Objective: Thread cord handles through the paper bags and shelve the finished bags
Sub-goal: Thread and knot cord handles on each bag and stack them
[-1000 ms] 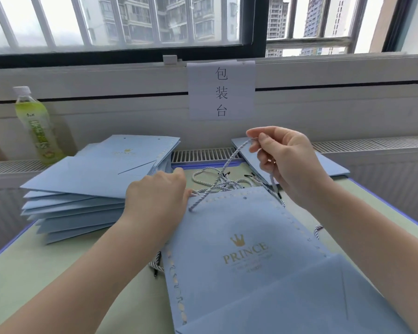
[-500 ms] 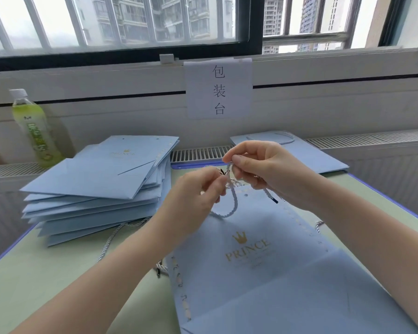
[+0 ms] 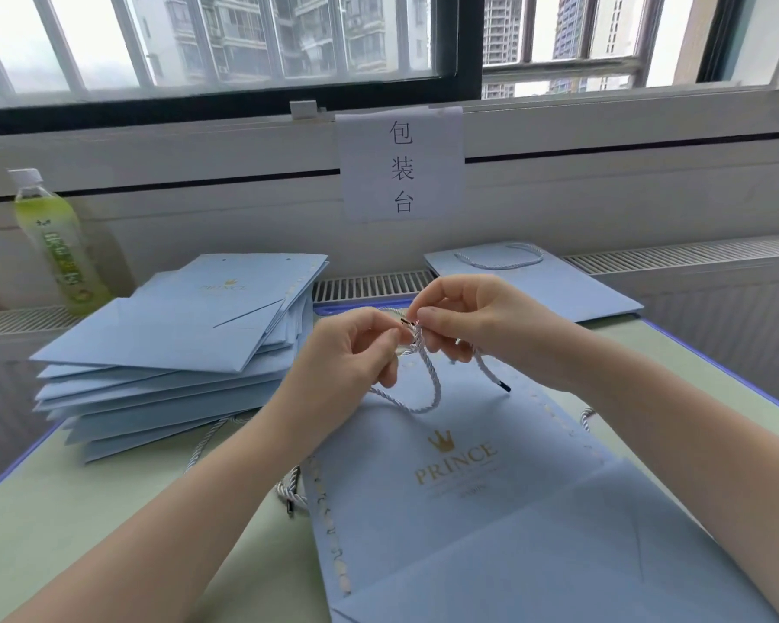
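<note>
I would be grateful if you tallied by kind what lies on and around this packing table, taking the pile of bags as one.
Stacks of flat light-blue paper bags: 1
Single light-blue paper bags: 2, one under the hands, one with a cord handle behind
Green drink bottles with white cap: 1
White paper signs: 1
Total: 5

Bright, even daylight comes in through the window (image 3: pixel 217 38) straight ahead, where the sky is washed out to near white and the tower blocks look hazy. The light is soft: the stack of blue paper bags (image 3: pixel 176 348) and the forearms throw only faint, diffuse shadows on the pale green table (image 3: pixel 64 510), with no hard glare. Wide-angle distortion bows the window sill (image 3: pixel 603 119) and stretches the picture's edges, and detail is slightly soft throughout.
</note>
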Demonstrator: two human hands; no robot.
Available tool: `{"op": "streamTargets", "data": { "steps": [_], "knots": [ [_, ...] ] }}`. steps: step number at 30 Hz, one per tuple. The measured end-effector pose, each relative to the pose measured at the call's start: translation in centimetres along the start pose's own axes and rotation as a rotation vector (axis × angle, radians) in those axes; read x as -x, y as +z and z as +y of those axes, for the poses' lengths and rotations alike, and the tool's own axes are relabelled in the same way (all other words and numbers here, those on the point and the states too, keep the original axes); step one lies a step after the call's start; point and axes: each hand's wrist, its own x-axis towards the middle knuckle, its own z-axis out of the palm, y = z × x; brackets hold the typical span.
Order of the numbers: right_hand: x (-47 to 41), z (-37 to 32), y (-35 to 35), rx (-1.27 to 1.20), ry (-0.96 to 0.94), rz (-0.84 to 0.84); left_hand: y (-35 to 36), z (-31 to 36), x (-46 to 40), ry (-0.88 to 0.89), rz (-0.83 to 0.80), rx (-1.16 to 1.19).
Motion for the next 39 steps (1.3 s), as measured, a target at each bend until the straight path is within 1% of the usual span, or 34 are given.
{"op": "streamTargets", "data": {
  "steps": [3,5,8,11,14,16,18,20,22,25,28,30,33,34,36,37,39],
  "knots": [
    [-0.1,0.1,-0.7,-0.182,0.038,0.050,-0.3,0.2,-0.1,-0.022,0.052,-0.003],
    [-0.1,0.2,-0.9,-0.248,0.036,0.031,-0.1,0.1,-0.2,-0.035,0.035,0.015],
    [0.0,0.2,-0.3,-0.205,0.015,-0.063,0.5,0.0,0.0,-0.042,-0.050,0.007],
    [0.1,0.2,0.4,-0.133,0.006,-0.116,0.9,0.3,0.3,-0.002,-0.073,0.051],
    [0.1,0.2,0.2,-0.115,0.010,-0.085,0.7,0.2,0.3,0.004,-0.056,0.022],
    [0.0,0.4,-0.2,-0.146,0.015,-0.045,0.5,0.0,0.2,0.002,-0.013,-0.015],
    [-0.2,0.5,-0.5,-0.258,0.026,0.003,0.3,-0.2,0.1,0.005,0.043,-0.038],
    [-0.4,0.4,-0.8,-0.458,0.045,0.071,0.1,-0.3,0.1,0.002,0.091,-0.082],
    [-0.5,0.2,-1.3,-0.680,0.071,0.145,-0.2,-0.5,0.0,0.015,0.110,-0.188],
    [-0.7,-0.2,-2.0,-0.917,0.114,0.229,-0.2,-0.7,0.1,0.023,0.074,-0.286],
    [-0.7,-0.1,-2.1,-1.022,0.143,0.264,0.2,-0.9,0.3,0.035,-0.002,-0.397],
    [-0.7,0.1,-2.0,-0.999,0.129,0.247,0.5,-1.2,0.3,0.034,-0.072,-0.446],
    [-0.8,0.2,-1.8,-0.867,0.072,0.221,0.7,-1.5,0.5,0.016,-0.154,-0.486],
    [-0.7,0.1,-1.9,-0.832,0.055,0.215,0.7,-1.5,0.5,0.007,-0.151,-0.512],
    [-0.6,-0.2,-2.0,-0.750,0.028,0.185,0.7,-1.4,0.5,-0.016,-0.088,-0.581],
    [-0.5,-0.3,-2.2,-0.652,0.028,0.162,0.6,-1.2,0.5,-0.032,-0.042,-0.614],
    [-0.2,-0.5,-2.4,-0.292,0.058,0.103,0.3,-0.6,0.6,-0.047,0.029,-0.680]
  ]
}}
